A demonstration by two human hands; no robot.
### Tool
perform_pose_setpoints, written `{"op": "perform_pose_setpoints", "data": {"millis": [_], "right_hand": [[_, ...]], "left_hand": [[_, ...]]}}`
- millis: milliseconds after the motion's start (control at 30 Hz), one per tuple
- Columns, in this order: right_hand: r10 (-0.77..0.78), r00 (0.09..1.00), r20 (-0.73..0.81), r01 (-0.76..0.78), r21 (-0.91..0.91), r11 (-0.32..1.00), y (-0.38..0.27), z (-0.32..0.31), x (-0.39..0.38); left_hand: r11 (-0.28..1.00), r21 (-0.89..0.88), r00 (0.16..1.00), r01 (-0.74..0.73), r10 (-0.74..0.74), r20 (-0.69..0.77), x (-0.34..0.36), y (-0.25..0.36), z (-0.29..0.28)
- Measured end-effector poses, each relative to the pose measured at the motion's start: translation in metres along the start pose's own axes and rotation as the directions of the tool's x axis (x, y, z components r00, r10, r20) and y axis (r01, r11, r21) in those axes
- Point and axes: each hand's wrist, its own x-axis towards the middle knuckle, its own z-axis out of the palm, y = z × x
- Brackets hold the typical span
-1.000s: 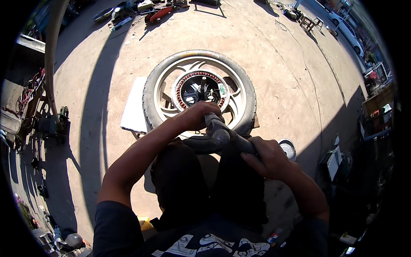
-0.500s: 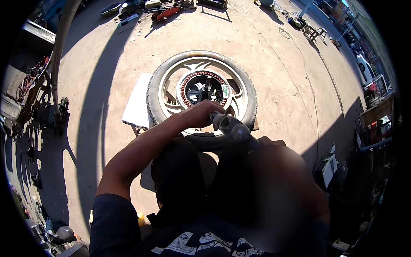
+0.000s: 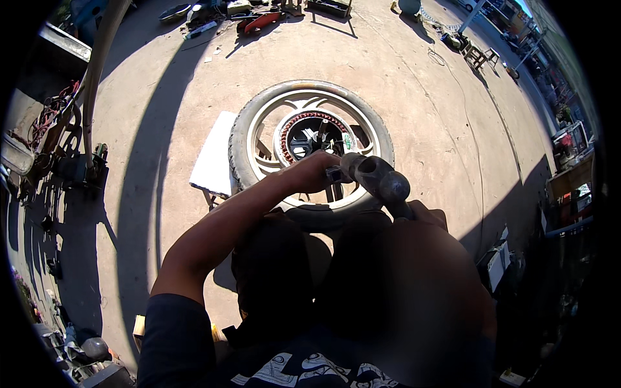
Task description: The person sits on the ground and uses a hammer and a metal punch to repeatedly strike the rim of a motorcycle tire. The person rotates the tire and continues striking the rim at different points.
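Note:
A motor wheel (image 3: 241, 139) with a worn black tyre lies flat before my knees. Its pale spoked rim surrounds a hub ring (image 3: 283, 132) of copper windings, with dark parts inside. My left hand (image 3: 315, 172) is closed over the near side of the hub. It grips a metal tool (image 3: 334, 173), of which only the top end shows; its kind and lower end are hidden. My right hand (image 3: 427, 215) is wrapped around the handle of a ball-peen hammer (image 3: 378, 180). The hammer's head hangs just right of the tool's top, close to my left hand.
A white board (image 3: 215, 155) on a low stand is left of the wheel. A pole (image 3: 92, 97) and tangled red wires (image 3: 48, 116) stand further left. Tools and a red part (image 3: 262, 23) lie at the back. A stool (image 3: 475, 57) stands far right.
The hammer and my right hand have shifted right, uncovering the tool's top end beside my left hand. The whole view has moved slightly; my left hand keeps its grip near the hub.

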Motion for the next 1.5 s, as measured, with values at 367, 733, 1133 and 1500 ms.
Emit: {"op": "perform_pose_setpoints", "data": {"millis": [367, 733, 1133, 1500], "right_hand": [[0.015, 0.999, 0.052, -0.013, -0.032, 0.999, 0.008, 0.008, -0.006], [-0.028, 0.901, -0.433, 0.195, 0.345, 0.918, 0.001, -0.034, -0.024], [0.500, 0.831, -0.244, -0.267, 0.614, 0.743, 0.153, -0.021, 0.005], [0.539, 0.806, -0.245, -0.276, 0.650, 0.708, 0.342, -0.011, 0.092]], "left_hand": [[0.997, 0.059, 0.997, 0.055, -0.057, 0.043, -0.005, 0.016, 0.004], [0.986, 0.010, 0.984, 0.168, -0.168, -0.055, -0.001, 0.052, 0.008], [0.835, -0.359, 0.581, 0.417, -0.549, -0.601, -0.038, 0.109, -0.104], [0.363, -0.145, 0.224, 0.921, -0.795, -0.564, -0.034, -0.030, -0.104]]}}
